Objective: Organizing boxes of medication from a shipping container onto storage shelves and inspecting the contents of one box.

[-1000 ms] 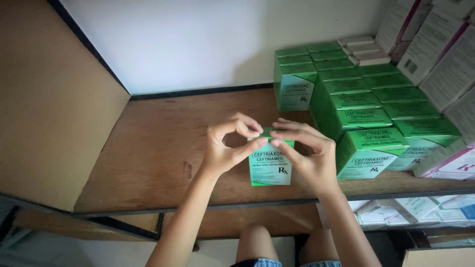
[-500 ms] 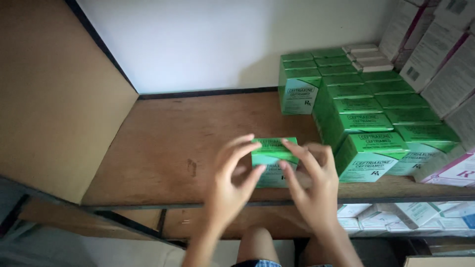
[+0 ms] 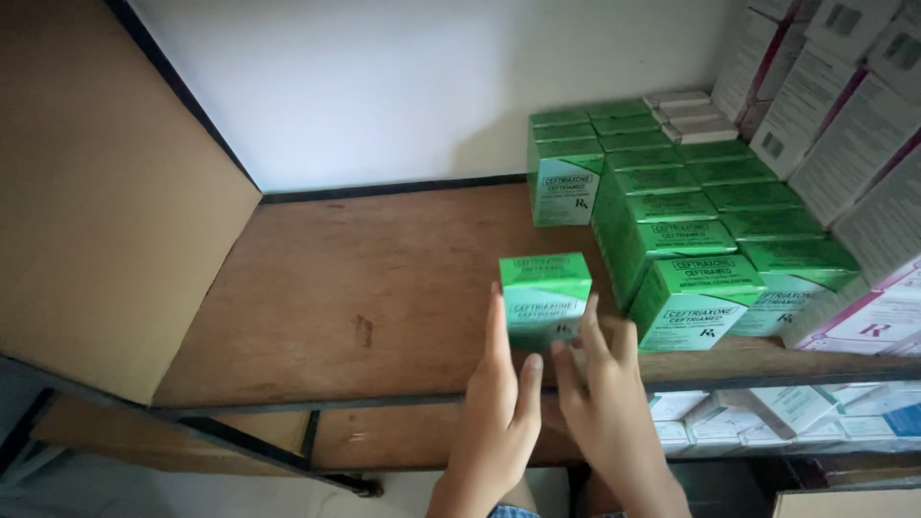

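A single green and white carton (image 3: 545,280) stands upright on the brown wooden shelf (image 3: 384,278), just left of a block of matching green cartons (image 3: 683,223). My left hand (image 3: 499,408) reaches up from below, fingers stretched out, with the index finger against the carton's lower left front edge. My right hand (image 3: 602,393) is beside it, its straight fingertips touching the carton's lower right front. Neither hand wraps around the carton. A small gap separates the single carton from the nearest stacked one (image 3: 693,305).
Tall white and pink cartons (image 3: 844,125) lean at the far right. A brown board (image 3: 106,192) walls the shelf's left side and a white wall closes the back. Small white cartons (image 3: 767,412) lie on the lower shelf at the right.
The carton was held up in both hands' fingertips; now it stands further back on the shelf, closer to the stack. Both hands have dropped lower and flattened against its front.
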